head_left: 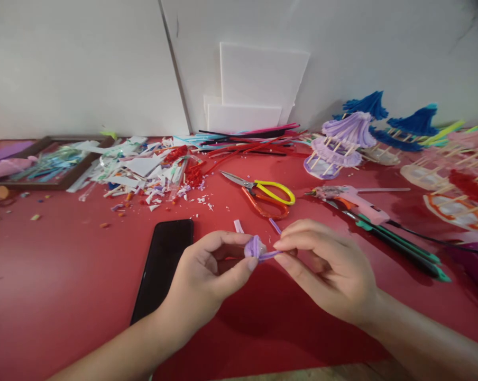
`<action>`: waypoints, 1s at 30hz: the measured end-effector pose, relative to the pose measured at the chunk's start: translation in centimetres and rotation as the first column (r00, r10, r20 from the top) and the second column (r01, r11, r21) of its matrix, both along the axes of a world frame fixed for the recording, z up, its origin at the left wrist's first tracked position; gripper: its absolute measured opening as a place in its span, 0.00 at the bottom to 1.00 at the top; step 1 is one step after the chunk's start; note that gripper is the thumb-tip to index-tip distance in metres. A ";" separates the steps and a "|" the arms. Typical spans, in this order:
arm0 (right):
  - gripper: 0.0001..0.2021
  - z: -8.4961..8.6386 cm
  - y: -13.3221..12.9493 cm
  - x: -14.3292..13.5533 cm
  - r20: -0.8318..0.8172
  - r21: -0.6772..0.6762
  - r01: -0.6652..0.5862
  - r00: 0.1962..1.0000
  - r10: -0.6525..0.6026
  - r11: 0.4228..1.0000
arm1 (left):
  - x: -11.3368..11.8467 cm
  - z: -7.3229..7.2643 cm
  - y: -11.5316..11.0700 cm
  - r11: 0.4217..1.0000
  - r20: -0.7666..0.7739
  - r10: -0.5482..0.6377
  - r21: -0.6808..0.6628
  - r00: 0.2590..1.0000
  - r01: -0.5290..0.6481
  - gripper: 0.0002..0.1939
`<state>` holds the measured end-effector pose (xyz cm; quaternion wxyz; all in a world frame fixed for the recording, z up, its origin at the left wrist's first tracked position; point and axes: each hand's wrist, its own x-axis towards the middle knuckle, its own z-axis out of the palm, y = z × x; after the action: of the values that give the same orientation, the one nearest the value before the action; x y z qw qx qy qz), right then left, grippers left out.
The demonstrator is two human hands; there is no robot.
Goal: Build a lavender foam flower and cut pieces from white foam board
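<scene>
Left hand (219, 270) pinches a small purple piece (255, 247), right hand (330, 262) its strip (270, 255); over-pulling could unwind it.

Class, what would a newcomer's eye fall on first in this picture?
Probably the scissors, yellow and orange handled, lying mid-table. Next, perhaps, the purple tiered model by the wall on the right, or the scrap heap on the left. Nearer, the left hand and right hand hold a small purple piece.

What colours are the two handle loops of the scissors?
One handle loop is yellow, the other orange-red, best seen in the head view.
</scene>
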<state>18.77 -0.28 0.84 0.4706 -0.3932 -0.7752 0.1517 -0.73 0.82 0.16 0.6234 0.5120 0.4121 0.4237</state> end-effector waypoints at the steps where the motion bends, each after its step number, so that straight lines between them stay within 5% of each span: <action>1: 0.04 0.1 0.0 0.0 -0.012 -0.011 -0.001 1.000 0.001 1.000 | -0.1 0.0 -0.1 1.000 0.006 -0.005 0.006 1.000 0.005 0.09; 8: 0.03 0.1 -0.1 -0.1 -0.141 -0.174 -0.040 0.990 0.015 0.984 | -0.1 0.2 -0.3 0.999 0.066 -0.048 0.024 0.997 0.046 0.10; 13: 0.02 -0.1 0.1 -0.2 -0.345 -0.356 -0.181 0.937 0.050 0.917 | 0.0 0.4 -0.3 0.995 0.087 -0.056 0.087 0.995 0.049 0.13; 19: 0.08 -1.0 0.6 0.1 -0.592 -0.484 -0.439 0.801 0.086 0.757 | -0.1 0.7 -0.1 0.980 0.083 -0.123 0.169 0.989 0.108 0.12; 26: 0.09 -2.0 1.1 0.0 -0.810 -0.457 -0.727 0.578 0.098 0.513 | -0.1 1.0 -0.2 0.981 0.166 -0.189 0.071 0.968 0.179 0.11; 30: 0.11 -2.0 1.2 0.0 -0.839 -0.450 -0.787 0.535 0.102 0.422 | -0.2 1.1 -0.2 0.969 0.212 -0.241 0.007 0.947 0.245 0.11</action>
<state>18.79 0.90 -1.15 0.4282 -0.2203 -0.4515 0.7512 -0.93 0.62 1.23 0.7159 0.5050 0.2813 0.3916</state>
